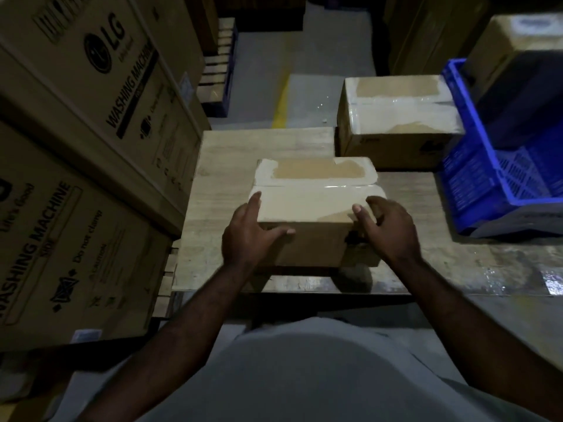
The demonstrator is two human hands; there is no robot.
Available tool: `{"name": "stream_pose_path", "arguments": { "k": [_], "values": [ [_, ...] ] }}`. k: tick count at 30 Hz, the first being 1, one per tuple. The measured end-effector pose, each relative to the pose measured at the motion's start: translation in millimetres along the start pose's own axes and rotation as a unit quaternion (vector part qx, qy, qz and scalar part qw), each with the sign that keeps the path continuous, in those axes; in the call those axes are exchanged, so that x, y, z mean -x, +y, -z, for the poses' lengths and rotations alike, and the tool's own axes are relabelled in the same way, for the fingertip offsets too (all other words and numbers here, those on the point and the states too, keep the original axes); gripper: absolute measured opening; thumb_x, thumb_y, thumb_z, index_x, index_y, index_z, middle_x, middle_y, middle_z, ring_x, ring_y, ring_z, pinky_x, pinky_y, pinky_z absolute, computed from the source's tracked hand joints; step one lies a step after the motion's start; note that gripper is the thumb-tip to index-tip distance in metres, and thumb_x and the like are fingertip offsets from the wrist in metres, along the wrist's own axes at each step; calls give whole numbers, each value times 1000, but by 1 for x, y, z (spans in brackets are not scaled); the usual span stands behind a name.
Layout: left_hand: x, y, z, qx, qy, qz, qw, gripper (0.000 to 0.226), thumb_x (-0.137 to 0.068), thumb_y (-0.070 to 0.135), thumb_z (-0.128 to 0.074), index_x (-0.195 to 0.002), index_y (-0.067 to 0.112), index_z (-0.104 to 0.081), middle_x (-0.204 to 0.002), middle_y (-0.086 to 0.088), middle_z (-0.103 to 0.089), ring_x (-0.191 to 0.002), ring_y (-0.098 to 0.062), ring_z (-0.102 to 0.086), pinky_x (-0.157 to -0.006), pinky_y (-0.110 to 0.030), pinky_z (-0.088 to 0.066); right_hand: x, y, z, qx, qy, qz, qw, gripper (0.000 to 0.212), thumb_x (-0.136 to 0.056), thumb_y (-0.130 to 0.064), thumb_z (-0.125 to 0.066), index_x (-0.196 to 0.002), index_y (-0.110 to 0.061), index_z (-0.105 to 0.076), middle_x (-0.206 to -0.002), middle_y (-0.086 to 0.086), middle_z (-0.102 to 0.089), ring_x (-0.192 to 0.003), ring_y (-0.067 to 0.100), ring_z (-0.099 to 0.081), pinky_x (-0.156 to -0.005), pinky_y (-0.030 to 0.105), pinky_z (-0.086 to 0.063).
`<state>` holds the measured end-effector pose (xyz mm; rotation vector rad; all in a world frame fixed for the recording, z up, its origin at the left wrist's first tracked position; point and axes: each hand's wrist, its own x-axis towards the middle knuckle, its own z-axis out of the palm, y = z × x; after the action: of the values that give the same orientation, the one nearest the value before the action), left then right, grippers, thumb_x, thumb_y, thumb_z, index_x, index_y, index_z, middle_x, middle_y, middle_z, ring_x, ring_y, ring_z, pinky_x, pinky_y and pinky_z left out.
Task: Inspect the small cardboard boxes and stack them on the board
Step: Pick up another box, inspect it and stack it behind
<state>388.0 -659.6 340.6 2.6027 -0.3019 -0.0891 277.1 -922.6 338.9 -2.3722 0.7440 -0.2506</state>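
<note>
A small cardboard box (316, 202) with clear tape across its top sits on the wooden board (219, 184) in front of me. My left hand (246, 236) grips its near left corner, with fingers along the left edge and the thumb on the front face. At the near right corner, my right hand (387, 226) holds the box, thumb on top and fingers curled over the right side. A second taped cardboard box (396, 117) stands at the board's far right, apart from the first.
Large washing machine cartons (91, 86) are stacked close on the left. A blue plastic crate (493, 178) stands on the right beside the second box. Beyond the board lies grey floor with a yellow line (281, 102) and a pallet (219, 71).
</note>
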Motion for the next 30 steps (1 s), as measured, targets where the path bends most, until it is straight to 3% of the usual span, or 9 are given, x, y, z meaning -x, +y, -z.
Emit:
{"name": "stream_pose_path", "arguments": {
  "k": [5,8,13,16,18,19,20,22,30],
  "values": [
    [-35,37,36,41,122,27,991,93,-74,75,-74,-147,24,-47,-129,-7,-67,-114,-29,-64,-80,-32,-45,-31,-29,24,-20,88,4,996,61,-93,-68,-49,-127,-21,-67,-112,7,-74,-98,26,-71,-80,49,-62],
    [-54,50,39,24,152,26,988,77,-83,71,-67,-140,22,-51,-126,-6,-66,-109,-28,-64,-79,-32,-45,-49,-37,26,1,110,24,994,42,-98,-56,-57,-116,-21,-69,-105,4,-72,-90,23,-69,-73,45,-61],
    [-72,48,16,-30,81,-1,996,50,-99,49,-59,-139,20,-52,-140,-9,-53,-117,-33,-58,-92,-42,-51,-69,-36,11,23,76,32,996,28,-104,-41,-57,-114,-20,-72,-116,5,-69,-96,19,-64,-73,32,-48],
    [-75,47,7,-70,31,-5,997,51,-104,48,-48,-148,22,-45,-159,-12,-34,-130,-38,-49,-104,-49,-47,-74,-39,7,19,48,52,997,23,-108,-30,-49,-115,-17,-66,-124,6,-61,-106,23,-63,-77,32,-46],
    [-76,49,7,-76,-20,-8,997,58,-106,50,-40,-157,23,-32,-168,-15,-15,-145,-40,-33,-112,-52,-38,-78,-40,6,35,1,47,998,30,-110,-28,-44,-131,-14,-60,-145,12,-51,-129,30,-55,-89,38,-50],
    [-77,48,8,-79,-43,-15,996,61,-107,51,-38,-160,24,-26,-170,-16,-7,-150,-41,-23,-116,-54,-32,-79,-41,7,50,-26,29,998,39,-110,-30,-43,-146,-15,-51,-160,15,-39,-146,34,-41,-104,46,-48],
    [-77,48,9,-81,-61,-24,995,64,-106,53,-37,-161,24,-22,-171,-16,-1,-154,-41,-13,-119,-55,-26,-79,-41,8,67,-47,17,997,48,-111,-33,-43,-156,-17,-40,-168,15,-25,-156,37,-23,-117,54,-39],
    [-74,46,11,-87,-83,-39,992,69,-105,57,-36,-162,22,-19,-171,-17,4,-156,-41,-1,-123,-54,-18,-76,-41,10,104,-70,20,992,59,-110,-40,-44,-162,-17,-29,-173,17,-11,-160,37,-5,-124,60,-25],
    [-24,38,2,-159,-89,-90,979,83,-101,68,-21,-164,15,-7,-170,-21,8,-157,-35,11,-128,-48,1,-7,-38,2,196,-96,86,972,74,-106,-53,-42,-162,-7,-27,-170,26,-11,-158,41,-7,-126,55,-13]
  ]
}}
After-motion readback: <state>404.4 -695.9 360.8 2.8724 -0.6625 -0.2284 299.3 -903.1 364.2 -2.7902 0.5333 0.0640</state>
